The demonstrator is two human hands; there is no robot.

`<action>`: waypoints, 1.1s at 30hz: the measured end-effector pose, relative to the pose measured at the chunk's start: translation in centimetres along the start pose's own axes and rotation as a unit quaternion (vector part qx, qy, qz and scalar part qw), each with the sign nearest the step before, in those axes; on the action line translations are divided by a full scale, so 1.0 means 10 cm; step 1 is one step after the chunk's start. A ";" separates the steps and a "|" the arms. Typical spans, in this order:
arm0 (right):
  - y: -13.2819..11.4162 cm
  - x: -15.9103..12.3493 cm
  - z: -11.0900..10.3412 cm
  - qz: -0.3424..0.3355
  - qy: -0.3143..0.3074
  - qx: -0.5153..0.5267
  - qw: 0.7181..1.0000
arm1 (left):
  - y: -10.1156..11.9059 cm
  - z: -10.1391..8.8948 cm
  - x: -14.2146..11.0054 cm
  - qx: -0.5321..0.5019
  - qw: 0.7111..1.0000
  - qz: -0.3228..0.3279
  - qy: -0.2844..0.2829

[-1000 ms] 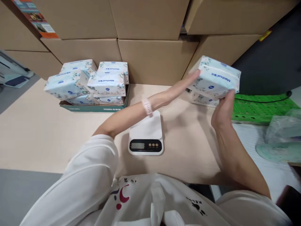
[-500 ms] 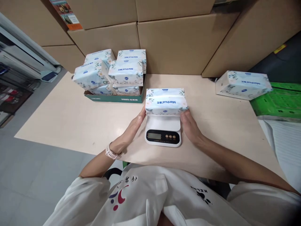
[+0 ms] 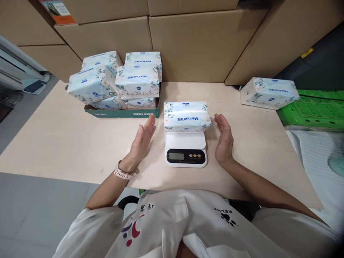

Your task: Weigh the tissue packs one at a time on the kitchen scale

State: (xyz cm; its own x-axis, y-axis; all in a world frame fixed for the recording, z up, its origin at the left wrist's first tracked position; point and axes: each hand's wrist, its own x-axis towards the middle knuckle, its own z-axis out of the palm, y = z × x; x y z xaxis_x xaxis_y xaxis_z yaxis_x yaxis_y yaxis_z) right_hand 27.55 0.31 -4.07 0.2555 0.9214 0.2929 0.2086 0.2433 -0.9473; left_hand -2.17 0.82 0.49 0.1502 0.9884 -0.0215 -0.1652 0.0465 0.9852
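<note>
A tissue pack (image 3: 187,119) with a floral print rests on the white kitchen scale (image 3: 186,141), covering the back of its platform. The scale's small display and three buttons face me. To the left of the pack, my left hand (image 3: 142,141) is held apart from it, fingers stretched out. My right hand (image 3: 224,139) is off the pack's right side, fingers extended and slightly curved, holding nothing. Neither hand touches the pack or the scale.
A green open carton (image 3: 120,113) with several tissue packs (image 3: 138,80) stands at the back left. Another tissue pack (image 3: 270,94) lies at the right, beside a green package (image 3: 314,111). Cardboard boxes (image 3: 188,50) wall off the back of the table (image 3: 80,147).
Both hands have let go of the tissue pack and moved outward, left and right. The pack stays on the scale. My view has shifted slightly.
</note>
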 end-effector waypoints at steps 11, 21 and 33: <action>0.01 -0.02 -0.01 -0.016 -0.018 0.018 1.000 | 0.02 0.03 -0.05 -0.021 0.999 -0.018 -0.024; 0.10 -0.04 -0.03 -0.051 -0.031 0.017 0.998 | 0.04 0.05 -0.08 -0.041 0.997 -0.026 -0.052; 0.07 -0.04 -0.03 -0.046 -0.027 -0.018 0.998 | 0.00 0.03 -0.08 -0.044 0.996 -0.042 -0.072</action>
State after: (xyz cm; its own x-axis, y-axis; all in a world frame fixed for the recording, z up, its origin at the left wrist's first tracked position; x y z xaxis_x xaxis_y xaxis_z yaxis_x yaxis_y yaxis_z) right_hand 27.90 -0.02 -4.81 0.1831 0.9104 0.3709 0.2634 0.3181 -0.9107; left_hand -1.95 -0.02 0.52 0.3041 0.9499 -0.0715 -0.2303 0.1461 0.9621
